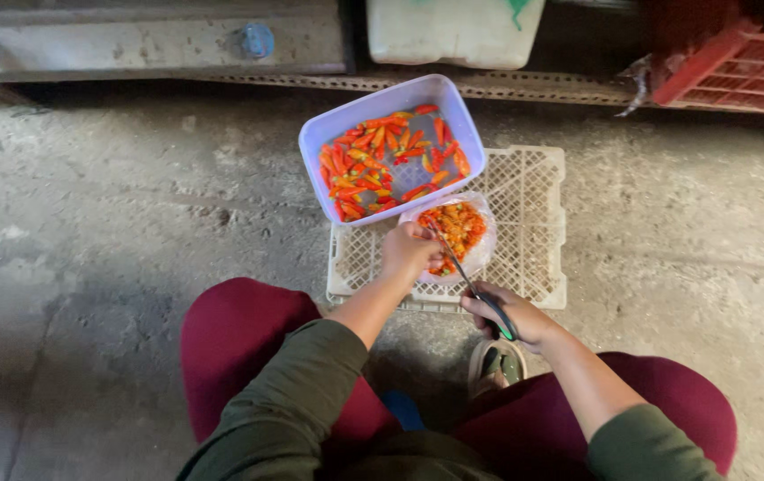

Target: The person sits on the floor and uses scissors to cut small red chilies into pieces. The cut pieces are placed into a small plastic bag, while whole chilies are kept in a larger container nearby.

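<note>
My left hand (408,251) is closed over the near edge of a clear bowl (483,252) of cut orange chili pieces, pinching something small that I cannot make out. My right hand (514,319) grips the green-handled scissors (473,287), whose blades point up toward my left hand over the bowl. Just beyond stands a pale lavender tub (394,101) holding several whole red and orange chilies (387,160). Bowl and tub rest on an upturned white plastic crate (538,223).
I sit low with dark red trousers on rough concrete floor (114,223). A red crate (738,71) is at the top right, a white container (453,31) at the top middle, and a metal ledge (132,44) runs along the top left.
</note>
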